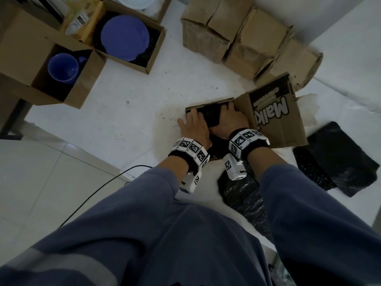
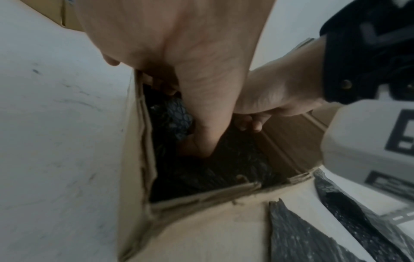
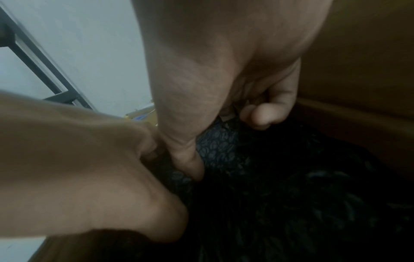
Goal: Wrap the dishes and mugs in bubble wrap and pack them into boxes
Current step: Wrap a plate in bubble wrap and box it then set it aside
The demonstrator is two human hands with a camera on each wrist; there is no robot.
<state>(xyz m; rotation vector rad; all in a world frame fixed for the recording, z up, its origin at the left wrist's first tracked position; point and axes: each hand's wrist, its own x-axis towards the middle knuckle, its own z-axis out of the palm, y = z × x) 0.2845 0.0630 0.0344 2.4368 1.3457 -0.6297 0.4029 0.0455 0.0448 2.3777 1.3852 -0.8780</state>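
Observation:
An open cardboard box (image 1: 208, 103) with a printed flap (image 1: 274, 114) stands on the white floor in front of me. Inside it lies a bundle wrapped in black bubble wrap (image 1: 210, 118). My left hand (image 1: 193, 125) reaches in from the left and my right hand (image 1: 227, 118) from the right. In the left wrist view my left hand (image 2: 201, 88) has its thumb sunk into the bundle (image 2: 224, 168), fingers curled at its far side. The right wrist view shows my right hand (image 3: 212, 88) gripping the bundle (image 3: 291, 177) with curled fingers. What the wrap holds is hidden.
A blue mug (image 1: 62, 68) sits in an open box at far left, a blue plate (image 1: 124, 37) in another beside it. Closed boxes (image 1: 237, 38) line the back. Black bubble wrap sheets (image 1: 340, 157) lie to the right, more wrap (image 1: 243, 195) near my knees. A black cable (image 1: 92, 193) crosses the tiles.

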